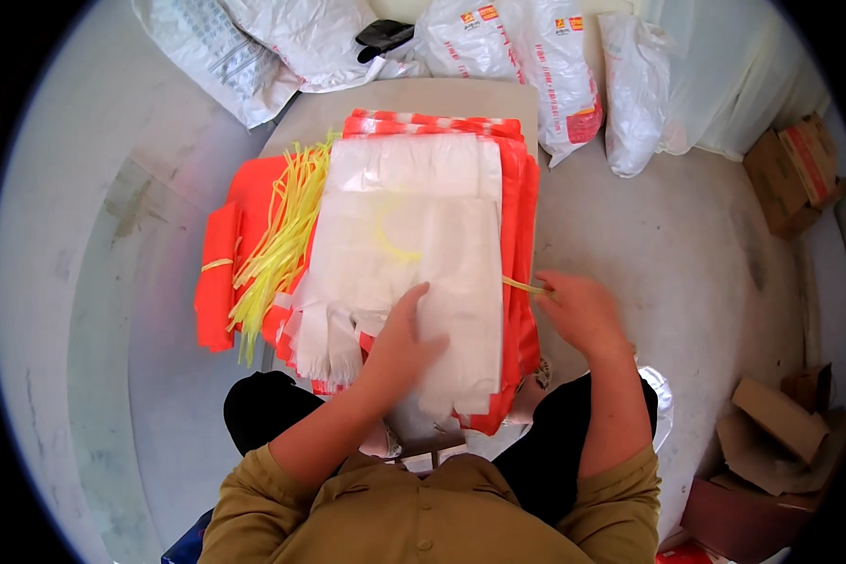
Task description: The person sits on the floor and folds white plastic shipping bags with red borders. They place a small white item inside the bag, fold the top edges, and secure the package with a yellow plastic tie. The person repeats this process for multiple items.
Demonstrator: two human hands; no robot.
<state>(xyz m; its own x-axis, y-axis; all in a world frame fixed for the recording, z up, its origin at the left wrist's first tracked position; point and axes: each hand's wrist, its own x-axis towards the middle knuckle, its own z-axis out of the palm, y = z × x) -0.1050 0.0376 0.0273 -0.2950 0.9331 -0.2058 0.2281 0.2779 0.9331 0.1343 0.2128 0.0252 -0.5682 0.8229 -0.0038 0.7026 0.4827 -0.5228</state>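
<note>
A stack of white plastic bags (423,226) lies on a thicker pile of red plastic bags (522,207) in front of me. My left hand (399,350) rests on the lower part of the white bags, fingers apart. Just past the stack's right edge, my right hand (581,312) pinches the end of a thin yellow strip (520,286). The strip's other end passes out of sight at the white bags' edge. A bundle of loose yellow strips (287,235) lies along the pile's left side. Beside it is a folded red roll (216,282) tied with a yellow strip.
The pile sits on a beige tabletop (442,94) before my knees. Several filled white sacks (559,85) stand beyond it, with a black item (383,39) among them. Cardboard boxes (794,179) are at the far right, and opened cartons (780,432) at the near right.
</note>
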